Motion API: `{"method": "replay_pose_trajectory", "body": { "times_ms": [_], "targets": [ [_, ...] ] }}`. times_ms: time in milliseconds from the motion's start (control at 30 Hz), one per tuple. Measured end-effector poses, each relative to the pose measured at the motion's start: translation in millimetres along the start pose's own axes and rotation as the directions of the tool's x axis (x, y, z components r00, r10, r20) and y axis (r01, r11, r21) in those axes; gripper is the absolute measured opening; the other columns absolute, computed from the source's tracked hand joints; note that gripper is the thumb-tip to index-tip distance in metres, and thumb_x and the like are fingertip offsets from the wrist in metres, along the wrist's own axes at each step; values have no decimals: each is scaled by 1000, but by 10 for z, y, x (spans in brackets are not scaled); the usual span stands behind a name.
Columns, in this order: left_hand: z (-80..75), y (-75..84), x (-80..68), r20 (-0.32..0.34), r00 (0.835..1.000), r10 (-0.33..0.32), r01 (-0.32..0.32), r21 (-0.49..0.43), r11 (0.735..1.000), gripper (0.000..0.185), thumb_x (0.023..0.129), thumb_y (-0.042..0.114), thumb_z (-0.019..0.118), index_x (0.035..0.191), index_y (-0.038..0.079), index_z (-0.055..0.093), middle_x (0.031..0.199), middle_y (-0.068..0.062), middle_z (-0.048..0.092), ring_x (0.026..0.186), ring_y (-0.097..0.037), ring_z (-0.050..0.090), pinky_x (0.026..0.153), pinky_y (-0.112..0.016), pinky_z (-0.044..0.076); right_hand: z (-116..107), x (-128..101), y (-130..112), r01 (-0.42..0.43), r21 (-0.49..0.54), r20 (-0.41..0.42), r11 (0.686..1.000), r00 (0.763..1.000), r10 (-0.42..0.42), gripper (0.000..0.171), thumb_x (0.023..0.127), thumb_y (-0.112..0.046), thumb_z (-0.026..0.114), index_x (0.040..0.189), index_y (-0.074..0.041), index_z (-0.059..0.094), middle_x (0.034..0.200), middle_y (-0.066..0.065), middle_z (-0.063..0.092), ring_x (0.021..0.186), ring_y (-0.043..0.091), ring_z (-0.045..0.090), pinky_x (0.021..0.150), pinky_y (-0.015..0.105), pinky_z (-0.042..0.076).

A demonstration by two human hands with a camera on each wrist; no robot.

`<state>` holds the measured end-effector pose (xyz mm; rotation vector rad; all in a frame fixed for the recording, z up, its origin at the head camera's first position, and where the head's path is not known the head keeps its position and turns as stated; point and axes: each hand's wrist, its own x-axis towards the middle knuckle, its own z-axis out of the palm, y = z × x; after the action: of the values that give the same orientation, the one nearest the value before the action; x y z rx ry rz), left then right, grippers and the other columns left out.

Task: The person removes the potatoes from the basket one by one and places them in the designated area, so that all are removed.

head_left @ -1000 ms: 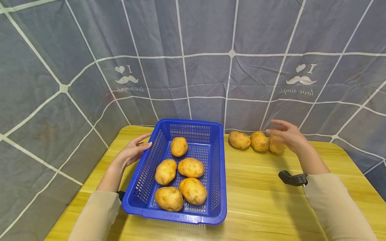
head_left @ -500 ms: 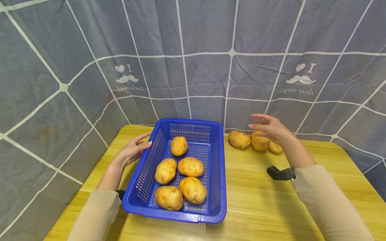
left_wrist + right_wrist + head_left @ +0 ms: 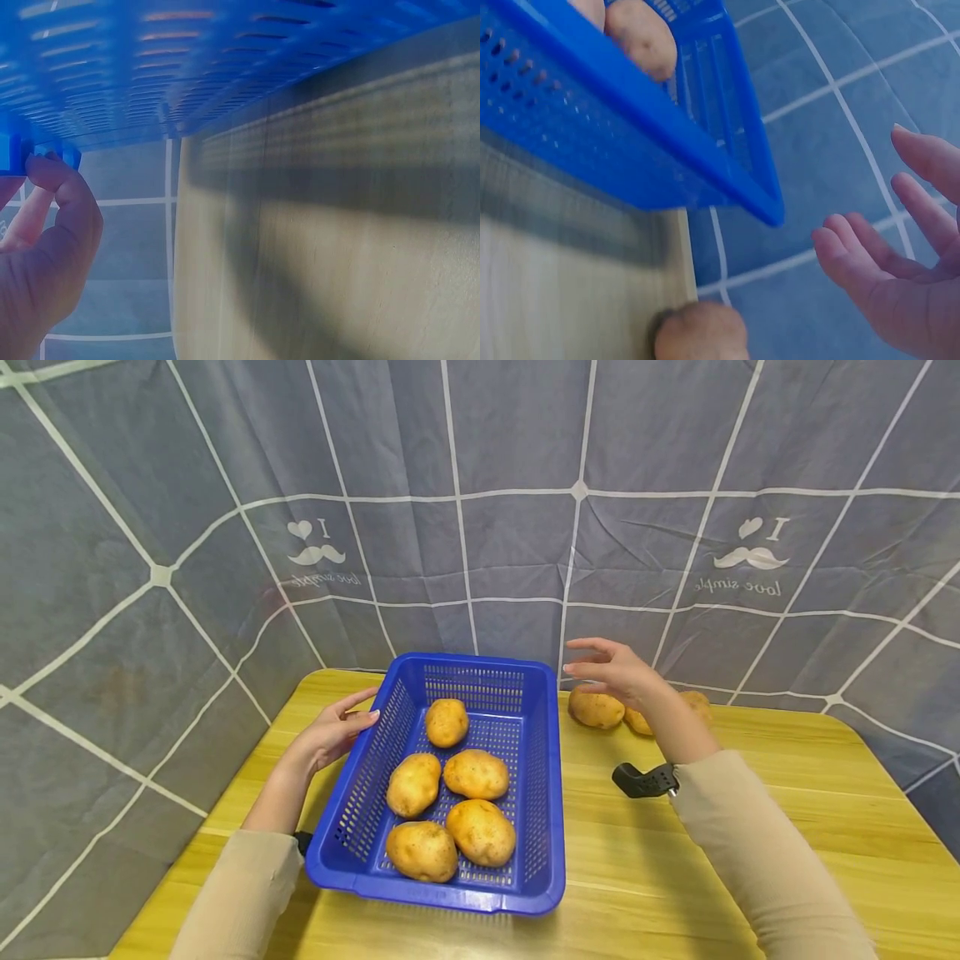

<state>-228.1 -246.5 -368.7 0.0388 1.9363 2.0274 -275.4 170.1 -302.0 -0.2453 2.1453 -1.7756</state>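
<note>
The left hand (image 3: 330, 737) is pinching the left rim of the blue basket (image 3: 435, 898), its thumb bending up against the edge. The right hand (image 3: 618, 673) is hanging in the air near the basket's far right corner, apart from it, thumb and fingers spreading loosely. Of three potatoes lying in a row on the table (image 3: 840, 777), the left potato (image 3: 597, 710) is sitting closest to that hand, its top being partly covered by it in the head view; the middle potato (image 3: 637, 722) is mostly hiding behind hand and wrist, and the right potato (image 3: 699, 707) is peeking out past the forearm. Five potatoes (image 3: 477, 774) are resting inside the basket, one at the far end and four clustering nearer.

The row is following the table's back edge, close to the grey curtain (image 3: 517, 552). Only a narrow strip of wood is separating the left potato from the basket, while a broad stretch of tabletop is running on rightward, the black wrist mount (image 3: 645, 781) hanging over it.

Over the last second the right hand has been travelling leftward along the row, from the right potato to the left one. The left hand, the basket and its load are staying put.
</note>
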Motion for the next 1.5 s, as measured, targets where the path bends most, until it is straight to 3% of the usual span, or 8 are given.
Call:
{"method": "replay_pose_trajectory", "body": {
  "times_ms": [367,667,900,1267,1500],
  "targets": [
    [-16,-7,1,-5,1000,-11,11,-4,1000,63,95,7,52,149,5,18,94,0,64,82,-12,64,76,-27,54,425,221,-23,-33,-17,33,999,999,34,56,88,-6,64,138,-4,40,132,25,42,122,43,43,95,49,43],
    [-11,-12,-2,-11,1000,-14,14,-18,1000,64,95,6,52,149,5,17,93,0,64,82,-13,64,75,-28,54,711,353,-5,-54,35,68,998,996,52,56,87,-3,63,139,-1,39,130,24,45,118,38,48,97,49,41],
    [-21,-11,15,-10,1000,-8,8,-18,1000,64,95,6,52,148,4,17,93,0,64,82,-13,64,75,-27,54,882,400,-11,-57,80,80,995,996,51,55,86,0,62,137,0,42,123,24,48,115,39,49,97,51,40],
    [6,-9,8,-2,1000,1,-1,-57,998,64,95,4,50,148,2,15,91,0,65,79,-12,64,73,-27,54,1066,502,50,-98,102,66,990,994,92,54,85,-1,64,135,-3,45,129,24,49,124,44,41,100,53,35],
    [17,-3,1,-10,1000,-6,5,-47,999,64,95,4,51,148,3,17,92,0,65,81,-13,65,74,-27,54,1192,542,114,-135,97,63,986,990,130,53,85,-3,66,135,-4,47,132,21,47,123,41,43,99,51,38]
  ]
}}
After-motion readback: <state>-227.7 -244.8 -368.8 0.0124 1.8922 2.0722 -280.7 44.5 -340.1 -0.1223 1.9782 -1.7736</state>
